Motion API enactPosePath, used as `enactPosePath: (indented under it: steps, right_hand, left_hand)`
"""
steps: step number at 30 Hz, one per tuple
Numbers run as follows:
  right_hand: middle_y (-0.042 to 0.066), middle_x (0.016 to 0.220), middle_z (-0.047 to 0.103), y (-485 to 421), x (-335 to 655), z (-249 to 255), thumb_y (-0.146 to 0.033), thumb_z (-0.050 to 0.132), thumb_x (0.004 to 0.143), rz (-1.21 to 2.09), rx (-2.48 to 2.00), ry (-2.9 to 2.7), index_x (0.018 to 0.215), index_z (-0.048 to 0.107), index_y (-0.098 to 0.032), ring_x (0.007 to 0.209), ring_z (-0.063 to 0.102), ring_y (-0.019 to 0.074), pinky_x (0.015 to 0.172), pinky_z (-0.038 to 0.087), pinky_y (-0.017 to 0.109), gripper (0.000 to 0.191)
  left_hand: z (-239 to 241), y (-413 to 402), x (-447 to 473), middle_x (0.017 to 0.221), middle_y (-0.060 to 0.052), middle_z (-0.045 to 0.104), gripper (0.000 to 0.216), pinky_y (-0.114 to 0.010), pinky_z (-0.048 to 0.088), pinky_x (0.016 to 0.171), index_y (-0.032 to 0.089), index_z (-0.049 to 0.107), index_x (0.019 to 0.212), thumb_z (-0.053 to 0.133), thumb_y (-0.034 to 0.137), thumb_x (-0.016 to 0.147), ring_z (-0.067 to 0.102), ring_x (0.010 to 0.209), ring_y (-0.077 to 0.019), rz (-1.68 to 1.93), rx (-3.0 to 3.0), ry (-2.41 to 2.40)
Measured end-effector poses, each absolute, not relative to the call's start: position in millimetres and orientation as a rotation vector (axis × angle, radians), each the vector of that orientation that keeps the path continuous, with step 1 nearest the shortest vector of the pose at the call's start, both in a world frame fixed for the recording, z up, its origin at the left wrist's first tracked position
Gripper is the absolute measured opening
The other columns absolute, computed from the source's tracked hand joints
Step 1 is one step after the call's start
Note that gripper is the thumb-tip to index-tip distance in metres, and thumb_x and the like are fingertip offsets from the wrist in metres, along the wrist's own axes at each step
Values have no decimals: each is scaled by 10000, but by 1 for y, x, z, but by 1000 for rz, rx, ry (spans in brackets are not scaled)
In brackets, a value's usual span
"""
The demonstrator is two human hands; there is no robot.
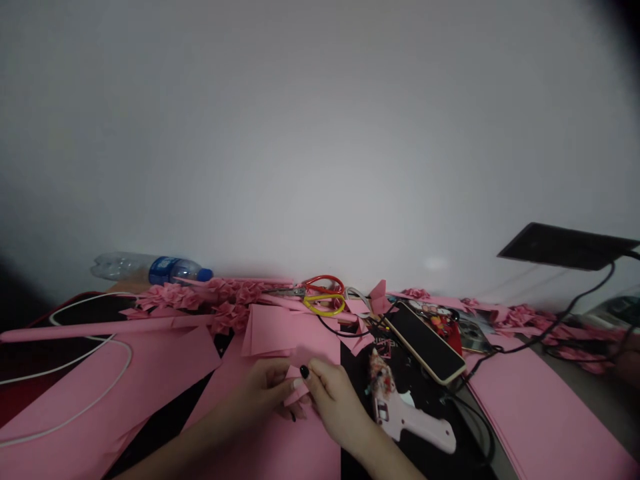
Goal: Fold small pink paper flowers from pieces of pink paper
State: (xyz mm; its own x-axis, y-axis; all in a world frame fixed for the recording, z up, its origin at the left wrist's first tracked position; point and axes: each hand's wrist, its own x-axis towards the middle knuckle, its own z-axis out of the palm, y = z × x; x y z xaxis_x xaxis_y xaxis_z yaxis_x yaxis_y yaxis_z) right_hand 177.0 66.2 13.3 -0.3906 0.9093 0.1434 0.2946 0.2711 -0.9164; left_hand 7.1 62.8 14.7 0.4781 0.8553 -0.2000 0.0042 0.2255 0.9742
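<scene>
My left hand point(263, 390) and my right hand point(335, 400) meet over a small folded piece of pink paper point(295, 389), fingers of both pinched on it. The piece lies on a large pink sheet point(280, 440) on the dark table. More pink sheets point(280, 330) lie just beyond the hands. A pink glue gun point(415, 427) rests right of my right hand.
Folded pink paper pieces point(200, 300) pile along the wall, beside a plastic water bottle point(150, 268) lying down. Red and yellow scissors point(325, 295), a phone point(425, 341), black cables point(550, 330), a white cable point(90, 393) and a pink sheet stack point(540, 413) surround the hands.
</scene>
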Motion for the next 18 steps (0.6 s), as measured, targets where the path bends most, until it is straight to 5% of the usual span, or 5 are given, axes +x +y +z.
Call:
enactPosePath:
  steps: [6, 12, 18]
  right_hand:
    - [-58, 510, 409, 66, 176, 11, -406, 418, 996, 1166, -1067, -1795, 622, 424, -230, 442, 417, 107, 436, 318, 209, 413]
    - [-62, 530, 378, 66, 175, 10, -452, 389, 993, 1241, -1076, -1697, 670, 394, -238, 443, 377, 106, 426, 285, 215, 387]
    - [-47, 577, 350, 71, 179, 3, -439, 397, 965, 1001, -1222, -1623, 647, 389, -233, 523, 353, 129, 478, 276, 243, 379]
  left_hand:
    - [23, 62, 5, 726, -5, 721, 426, -248, 501, 642, 191, 578, 630, 644, 574, 802, 679, 680, -173, 695, 1212, 852]
    - [17, 64, 1, 830, -36, 739, 468, -273, 516, 710, 180, 677, 841, 625, 645, 808, 695, 773, -196, 664, 1220, 847]
    - [9, 65, 5, 726, -50, 723, 546, -274, 514, 603, 191, 539, 812, 671, 714, 730, 704, 640, -194, 681, 1072, 930]
